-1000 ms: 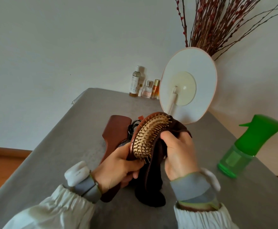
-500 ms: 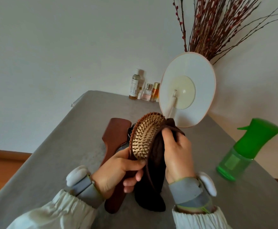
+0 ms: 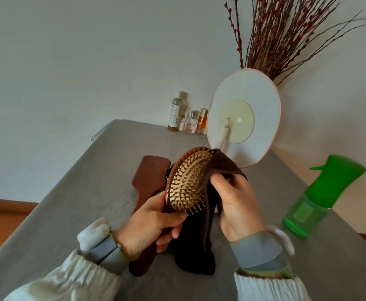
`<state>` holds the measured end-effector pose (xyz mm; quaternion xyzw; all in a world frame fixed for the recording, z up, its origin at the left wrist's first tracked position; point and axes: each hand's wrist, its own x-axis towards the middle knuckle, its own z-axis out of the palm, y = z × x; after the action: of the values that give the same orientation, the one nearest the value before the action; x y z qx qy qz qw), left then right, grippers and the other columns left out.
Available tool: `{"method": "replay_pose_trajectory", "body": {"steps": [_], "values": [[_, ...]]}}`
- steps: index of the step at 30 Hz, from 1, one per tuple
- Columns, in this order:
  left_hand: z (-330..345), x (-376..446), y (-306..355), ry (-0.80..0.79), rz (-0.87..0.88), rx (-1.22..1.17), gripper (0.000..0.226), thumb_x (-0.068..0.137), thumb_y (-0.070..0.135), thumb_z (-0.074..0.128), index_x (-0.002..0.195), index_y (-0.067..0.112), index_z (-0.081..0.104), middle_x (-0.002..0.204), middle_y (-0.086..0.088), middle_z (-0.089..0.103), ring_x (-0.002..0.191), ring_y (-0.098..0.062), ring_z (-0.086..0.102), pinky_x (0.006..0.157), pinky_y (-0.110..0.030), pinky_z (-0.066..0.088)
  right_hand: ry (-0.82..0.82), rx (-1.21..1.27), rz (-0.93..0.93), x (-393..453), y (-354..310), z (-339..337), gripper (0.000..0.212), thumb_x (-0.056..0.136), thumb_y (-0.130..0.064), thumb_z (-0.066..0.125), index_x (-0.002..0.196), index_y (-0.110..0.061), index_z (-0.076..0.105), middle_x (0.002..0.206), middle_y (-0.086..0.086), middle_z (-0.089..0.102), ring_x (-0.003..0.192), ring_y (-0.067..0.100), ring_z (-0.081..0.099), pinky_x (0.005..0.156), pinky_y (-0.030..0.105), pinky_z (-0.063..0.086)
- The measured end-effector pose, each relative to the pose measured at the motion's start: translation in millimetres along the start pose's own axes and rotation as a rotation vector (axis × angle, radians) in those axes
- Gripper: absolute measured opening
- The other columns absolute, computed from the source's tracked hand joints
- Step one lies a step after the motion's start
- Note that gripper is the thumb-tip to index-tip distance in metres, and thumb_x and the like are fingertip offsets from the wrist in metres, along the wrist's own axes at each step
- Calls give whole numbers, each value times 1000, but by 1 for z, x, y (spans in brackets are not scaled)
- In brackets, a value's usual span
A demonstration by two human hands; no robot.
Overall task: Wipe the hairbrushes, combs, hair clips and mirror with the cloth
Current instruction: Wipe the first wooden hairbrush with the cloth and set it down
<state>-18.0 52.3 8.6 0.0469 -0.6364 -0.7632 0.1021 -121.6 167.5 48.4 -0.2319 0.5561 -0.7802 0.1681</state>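
My left hand (image 3: 149, 224) grips the handle of an oval wooden hairbrush (image 3: 187, 181), held up with its pale bristles facing me. A dark brown cloth (image 3: 199, 235) wraps the brush's right rim and hangs down to the table. My right hand (image 3: 236, 205) pinches the cloth against that rim. Behind the brush lies a flat reddish-brown wooden brush (image 3: 151, 179), back up, partly hidden by my left hand. A round mirror (image 3: 245, 114) on a white stand is at the back, its rear side toward me.
A green spray bottle (image 3: 321, 196) stands at the right on the grey table (image 3: 69, 203). Small cosmetic bottles (image 3: 188, 118) line the far edge by the wall. Dried red-berry branches (image 3: 286, 35) rise behind the mirror. Something dark lies between the brushes, mostly hidden.
My right hand has slid with the cloth along the brush's right rim, first up, then back down the side. The brush has tilted slightly. My left hand keeps its grip.
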Motion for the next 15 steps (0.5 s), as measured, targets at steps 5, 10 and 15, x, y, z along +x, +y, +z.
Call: {"method": "replay_pose_trajectory", "body": {"steps": [5,10,15], "values": [[0,-1,-1,-13,17,75,15,75,10,58,81,8,45,55,-11,48,34,-14,30,35,-18,29,-41,60,-30,3,-1,-3,24,69,-5,55,89,-3,68,89,18,68,89,33,65,80,46,53],[8,0,-6,90,71,284,39,88,10,59,68,43,57,52,-3,51,36,-12,34,38,-22,27,92,-21,-60,2,8,-3,18,83,1,52,88,-8,66,86,9,69,88,26,67,74,38,54],[9,-1,-4,124,42,271,25,89,1,55,79,23,51,52,-7,50,34,-11,33,37,-19,27,134,-218,-142,7,14,-3,14,70,-17,56,79,-15,67,85,8,70,89,27,67,85,48,54]]}}
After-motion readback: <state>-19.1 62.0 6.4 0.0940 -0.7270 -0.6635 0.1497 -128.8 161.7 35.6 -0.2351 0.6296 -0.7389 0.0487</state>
